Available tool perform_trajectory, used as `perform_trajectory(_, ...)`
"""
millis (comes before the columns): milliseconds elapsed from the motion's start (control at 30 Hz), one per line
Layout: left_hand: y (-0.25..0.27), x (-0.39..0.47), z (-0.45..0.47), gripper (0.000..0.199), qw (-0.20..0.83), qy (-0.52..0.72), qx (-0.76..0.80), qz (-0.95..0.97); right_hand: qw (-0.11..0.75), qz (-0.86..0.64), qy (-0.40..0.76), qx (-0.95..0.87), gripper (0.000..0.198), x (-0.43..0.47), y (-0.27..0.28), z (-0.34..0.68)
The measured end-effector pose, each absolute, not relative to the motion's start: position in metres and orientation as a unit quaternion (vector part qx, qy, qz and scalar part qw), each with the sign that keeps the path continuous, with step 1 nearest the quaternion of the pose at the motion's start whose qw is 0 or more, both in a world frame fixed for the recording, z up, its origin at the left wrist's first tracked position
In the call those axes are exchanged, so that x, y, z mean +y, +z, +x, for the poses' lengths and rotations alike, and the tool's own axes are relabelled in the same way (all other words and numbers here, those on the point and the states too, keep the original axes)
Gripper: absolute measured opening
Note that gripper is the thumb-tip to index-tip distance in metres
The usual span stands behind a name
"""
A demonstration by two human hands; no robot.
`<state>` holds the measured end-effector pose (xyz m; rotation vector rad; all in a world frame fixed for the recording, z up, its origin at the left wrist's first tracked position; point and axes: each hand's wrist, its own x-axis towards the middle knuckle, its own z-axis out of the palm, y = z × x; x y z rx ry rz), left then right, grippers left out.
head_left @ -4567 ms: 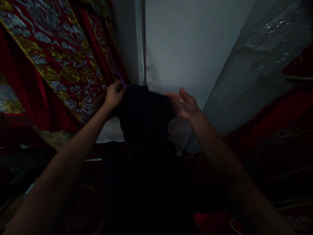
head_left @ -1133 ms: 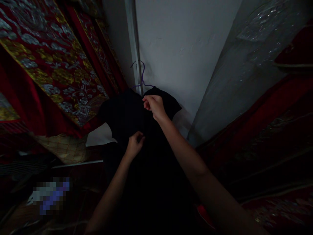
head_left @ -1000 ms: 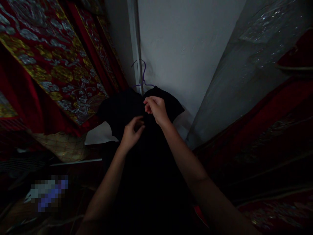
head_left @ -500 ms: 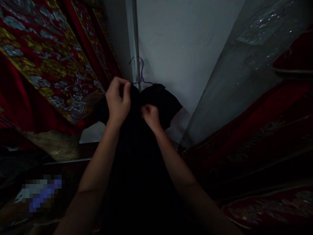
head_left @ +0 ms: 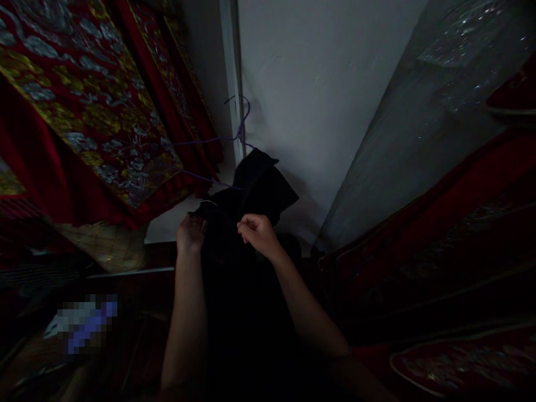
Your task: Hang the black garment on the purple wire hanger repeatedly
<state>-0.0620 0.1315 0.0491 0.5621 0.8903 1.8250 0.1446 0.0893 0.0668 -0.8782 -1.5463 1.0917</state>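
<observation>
A black garment (head_left: 268,187) hangs by one shoulder from a thin purple wire hanger (head_left: 201,141). The hanger's left arm is bare, and its hook rests at a pale vertical rail. Below that bare arm, my left hand (head_left: 191,231) is closed on the garment's loose side, near a thin pale line in the cloth. My right hand (head_left: 256,230) is closed with fingertips pinched at the front of the garment, just under the shoulder still on the hanger. The garment's lower part merges into darkness, so its shape there cannot be made out.
Red cloths with gold and silver embroidery (head_left: 113,111) hang at the left. Behind the hanger stand a pale rail (head_left: 232,67) and a grey-white wall (head_left: 322,84). Clear plastic sheeting (head_left: 397,111) covers the right, above dark red embroidered fabric (head_left: 469,357). The left floor area is dim and partly pixelated.
The garment's left shoulder has come off the hanger, baring its left arm. My left hand has moved down with that side; my right hand has dropped slightly.
</observation>
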Motion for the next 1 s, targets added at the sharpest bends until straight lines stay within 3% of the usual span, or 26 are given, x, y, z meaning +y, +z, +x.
perform_trajectory(133, 0.052, 0.132, -0.031, 0.014, 0.514, 0.729, 0.359, 0.275, 0.433, -0.383, 0.47, -0.667, 0.025, 0.099, 0.06, 0.164)
perform_trajectory(300, 0.07, 0.104, 0.016, 0.018, 0.497, 0.709, 0.333, 0.373, 0.53, -0.419, 0.407, -0.614, 0.042, 0.104, 0.05, 0.171)
perform_trajectory(400, 0.077, 0.08, 0.046, 0.018, 0.41, 0.678, 0.356, 0.495, 0.557, -0.386, 0.366, -0.638, 0.049, 0.092, 0.047, 0.161)
perform_trajectory(500, 0.087, 0.069, 0.055, 0.016, 0.286, 0.674, 0.364, 0.575, 0.582, -0.323, 0.407, -0.625, 0.047, 0.079, 0.049, 0.149)
perform_trajectory(633, 0.097, 0.077, 0.032, 0.018, 0.145, 0.686, 0.4, 0.591, 0.512, -0.281, 0.488, -0.649, 0.037, 0.077, 0.057, 0.146)
perform_trajectory(700, 0.094, 0.083, 0.018, 0.027, 0.175, 0.675, 0.4, 0.595, 0.453, -0.276, 0.483, -0.696, 0.022, 0.083, 0.062, 0.15)
perform_trajectory(767, 0.085, 0.088, 0.005, 0.043, 0.297, 0.622, 0.379, 0.618, 0.428, -0.279, 0.457, -0.728, 0.01, 0.094, 0.071, 0.158)
perform_trajectory(867, 0.066, 0.095, -0.009, 0.063, 0.438, 0.499, 0.375, 0.646, 0.482, -0.31, 0.408, -0.711, 0.01, 0.118, 0.097, 0.177)
perform_trajectory(1000, 0.05, 0.106, -0.023, 0.042, 0.436, 0.382, 0.41, 0.704, 0.617, -0.308, 0.288, -0.665, 0.015, 0.162, 0.133, 0.199)
